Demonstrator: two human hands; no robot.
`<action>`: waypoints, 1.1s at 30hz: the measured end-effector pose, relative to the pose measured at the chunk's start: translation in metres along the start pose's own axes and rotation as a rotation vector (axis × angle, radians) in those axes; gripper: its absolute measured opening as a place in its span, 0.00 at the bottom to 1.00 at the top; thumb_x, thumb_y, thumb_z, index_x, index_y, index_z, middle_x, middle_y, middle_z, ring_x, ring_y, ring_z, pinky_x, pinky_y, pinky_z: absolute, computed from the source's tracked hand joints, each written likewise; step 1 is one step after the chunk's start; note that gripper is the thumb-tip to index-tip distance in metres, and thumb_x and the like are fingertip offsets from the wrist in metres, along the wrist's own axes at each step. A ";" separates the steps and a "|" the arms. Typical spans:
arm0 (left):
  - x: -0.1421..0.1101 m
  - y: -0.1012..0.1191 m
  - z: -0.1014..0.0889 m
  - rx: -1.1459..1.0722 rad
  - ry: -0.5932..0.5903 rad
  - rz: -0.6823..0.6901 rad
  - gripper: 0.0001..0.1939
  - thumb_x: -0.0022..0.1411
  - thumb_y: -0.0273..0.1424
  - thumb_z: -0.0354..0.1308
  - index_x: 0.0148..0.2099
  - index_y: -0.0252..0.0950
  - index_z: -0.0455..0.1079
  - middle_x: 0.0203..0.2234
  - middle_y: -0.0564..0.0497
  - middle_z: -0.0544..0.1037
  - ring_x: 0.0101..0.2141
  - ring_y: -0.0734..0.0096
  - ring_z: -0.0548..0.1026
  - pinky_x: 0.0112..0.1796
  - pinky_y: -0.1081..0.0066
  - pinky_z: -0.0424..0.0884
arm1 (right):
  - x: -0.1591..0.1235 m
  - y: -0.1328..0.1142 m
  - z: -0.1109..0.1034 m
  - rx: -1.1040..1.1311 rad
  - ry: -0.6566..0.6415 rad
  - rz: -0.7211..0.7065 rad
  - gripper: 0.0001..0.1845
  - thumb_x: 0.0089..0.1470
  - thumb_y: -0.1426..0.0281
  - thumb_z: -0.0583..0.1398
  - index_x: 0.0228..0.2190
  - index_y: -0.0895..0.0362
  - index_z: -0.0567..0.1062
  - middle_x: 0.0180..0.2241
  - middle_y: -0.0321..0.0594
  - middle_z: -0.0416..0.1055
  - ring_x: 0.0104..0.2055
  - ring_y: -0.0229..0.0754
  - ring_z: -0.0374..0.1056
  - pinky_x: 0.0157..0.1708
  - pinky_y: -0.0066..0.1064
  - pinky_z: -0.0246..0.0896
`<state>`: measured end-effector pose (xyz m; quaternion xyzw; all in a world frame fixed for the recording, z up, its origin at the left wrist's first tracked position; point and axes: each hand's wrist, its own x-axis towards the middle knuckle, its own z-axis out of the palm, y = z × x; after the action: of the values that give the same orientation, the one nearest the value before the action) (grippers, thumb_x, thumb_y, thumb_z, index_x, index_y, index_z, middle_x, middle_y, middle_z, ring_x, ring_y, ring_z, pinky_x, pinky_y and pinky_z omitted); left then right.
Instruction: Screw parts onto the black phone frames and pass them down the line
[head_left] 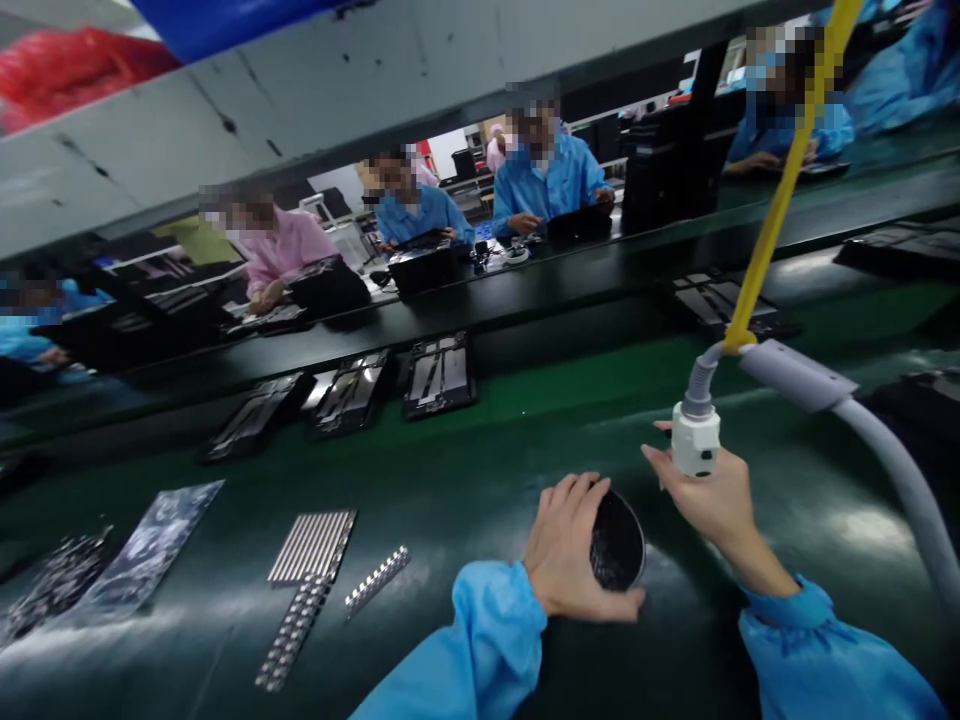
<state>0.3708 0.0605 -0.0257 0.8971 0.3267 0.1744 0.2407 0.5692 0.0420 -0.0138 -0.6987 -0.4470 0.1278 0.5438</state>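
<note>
My left hand [566, 555] curls round a shallow round dish [619, 540] with dark contents, fingers over its far rim and thumb at the near side. The contents are too small to name. Just to the right, my right hand [709, 505] is partly hidden behind a white plug-like fitting [695, 440] that hangs on a grey cable. Its thumb and fingers come together to the left of the fitting, with a small dark tip showing between them. What that tip belongs to is hidden.
Strips of small metal parts [296, 620] and a short strip [377, 580] lie left on the green bench. Further left are a clear plastic bag [157, 540] and a dark pile [60, 575]. Opened tablet-like devices [441, 375] line the far side. A yellow strap [787, 190] hangs right; co-workers sit opposite.
</note>
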 end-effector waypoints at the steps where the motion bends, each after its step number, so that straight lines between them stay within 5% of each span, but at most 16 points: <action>1: 0.000 -0.001 -0.001 -0.006 0.014 -0.026 0.58 0.34 0.48 0.69 0.66 0.33 0.53 0.62 0.36 0.61 0.60 0.37 0.60 0.58 0.38 0.58 | 0.000 -0.001 0.000 -0.017 0.006 0.009 0.19 0.46 0.53 0.62 0.32 0.56 0.73 0.16 0.32 0.64 0.19 0.43 0.64 0.24 0.33 0.60; 11: 0.016 -0.019 -0.002 0.052 0.117 0.016 0.57 0.35 0.52 0.68 0.65 0.35 0.55 0.61 0.39 0.63 0.60 0.44 0.61 0.58 0.45 0.59 | 0.002 -0.010 0.014 0.003 0.051 0.004 0.17 0.44 0.54 0.63 0.29 0.55 0.73 0.19 0.37 0.69 0.20 0.45 0.67 0.25 0.35 0.63; 15: 0.007 -0.016 -0.003 0.191 0.029 0.083 0.54 0.39 0.56 0.65 0.64 0.35 0.58 0.63 0.38 0.61 0.61 0.43 0.59 0.58 0.45 0.58 | 0.000 -0.009 0.017 -0.026 0.045 -0.049 0.22 0.45 0.53 0.62 0.36 0.57 0.75 0.19 0.37 0.68 0.22 0.47 0.68 0.30 0.37 0.64; 21: -0.008 -0.014 -0.011 0.420 -0.196 0.381 0.45 0.65 0.56 0.42 0.68 0.22 0.48 0.67 0.36 0.51 0.67 0.52 0.47 0.65 0.52 0.43 | 0.000 -0.004 0.020 -0.003 0.059 -0.036 0.21 0.46 0.54 0.62 0.36 0.57 0.75 0.20 0.37 0.70 0.23 0.46 0.69 0.30 0.36 0.64; 28: -0.040 -0.025 -0.036 0.437 -0.322 0.418 0.44 0.67 0.55 0.40 0.68 0.23 0.48 0.67 0.37 0.52 0.67 0.51 0.49 0.65 0.52 0.43 | -0.001 -0.008 0.022 -0.016 0.075 -0.026 0.16 0.45 0.56 0.63 0.29 0.56 0.74 0.17 0.35 0.67 0.22 0.44 0.66 0.30 0.36 0.63; 33: -0.034 -0.016 -0.023 0.395 -0.325 0.504 0.45 0.65 0.57 0.42 0.68 0.24 0.48 0.67 0.39 0.54 0.67 0.55 0.51 0.66 0.52 0.41 | -0.001 -0.011 0.019 -0.030 -0.002 -0.015 0.14 0.46 0.56 0.63 0.26 0.55 0.71 0.17 0.35 0.65 0.21 0.43 0.64 0.28 0.35 0.63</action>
<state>0.3272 0.0564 -0.0205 0.9948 0.0800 0.0170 0.0610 0.5508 0.0530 -0.0118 -0.7032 -0.4546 0.1177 0.5338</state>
